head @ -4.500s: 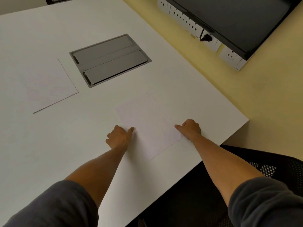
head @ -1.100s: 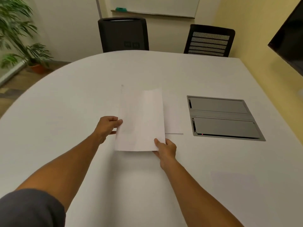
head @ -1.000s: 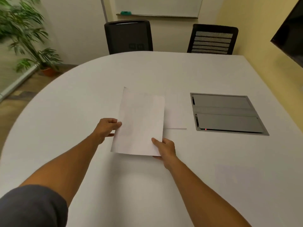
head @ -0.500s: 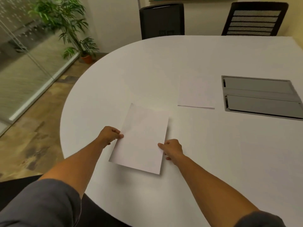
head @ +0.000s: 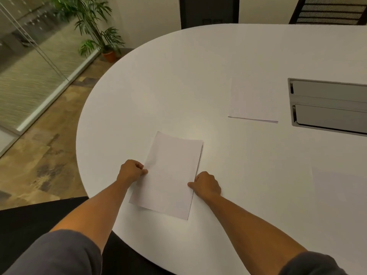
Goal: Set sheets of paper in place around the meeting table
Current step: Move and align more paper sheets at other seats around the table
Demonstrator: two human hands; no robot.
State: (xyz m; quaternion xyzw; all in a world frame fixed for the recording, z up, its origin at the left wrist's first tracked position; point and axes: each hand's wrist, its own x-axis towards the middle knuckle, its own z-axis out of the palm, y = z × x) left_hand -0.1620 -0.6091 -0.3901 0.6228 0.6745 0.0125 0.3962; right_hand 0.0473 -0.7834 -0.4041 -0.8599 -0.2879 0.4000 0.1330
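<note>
Between the left hand and right hand, each curled and pinching a long edge, a sheet of paper lies on the white bench; light and floppy, likely best held by both sides. Beyond the right hand sits a paper stack.

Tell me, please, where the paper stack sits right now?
The paper stack lies flat on the white table, right of centre, just left of the grey cable hatch.

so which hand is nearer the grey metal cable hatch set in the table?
Right. The right hand grips the near white paper sheet's right edge, on the grey metal cable hatch's side; the left hand grips the opposite edge, farther away.
</note>
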